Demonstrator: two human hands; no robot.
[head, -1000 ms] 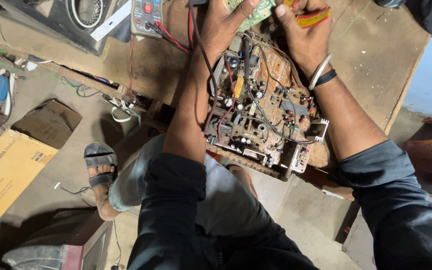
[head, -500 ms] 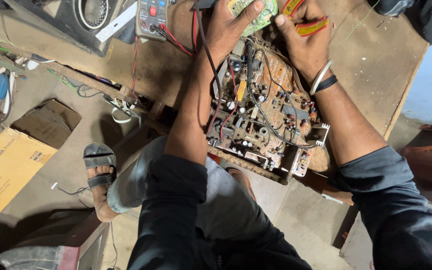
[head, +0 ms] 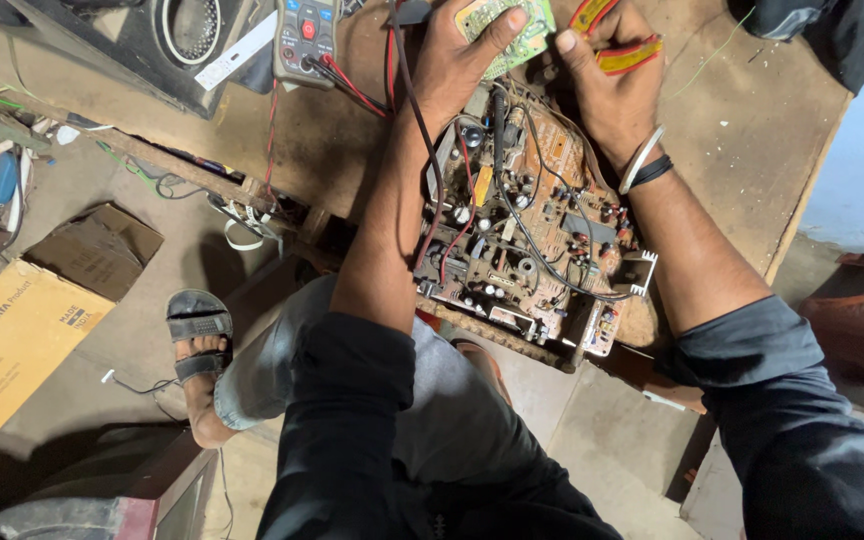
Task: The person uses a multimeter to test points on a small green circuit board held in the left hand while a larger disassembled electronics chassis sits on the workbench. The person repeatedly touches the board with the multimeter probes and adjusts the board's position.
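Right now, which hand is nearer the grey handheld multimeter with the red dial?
Left. The left hand grips a small green circuit board just right of the grey multimeter; the right hand, holding a red-and-yellow-handled tool, is farther right.

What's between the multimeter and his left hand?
In the head view, red and black leads cross bare wooden bench between the multimeter and left hand.

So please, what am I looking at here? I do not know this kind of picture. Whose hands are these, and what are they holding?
The camera sits on a person's head and looks down at that person's own two hands. On a wooden workbench lies a large brown circuit board full of parts and wires. The left hand holds a small green circuit board. The right hand grips a red and yellow handled tool. A multimeter lies further left.
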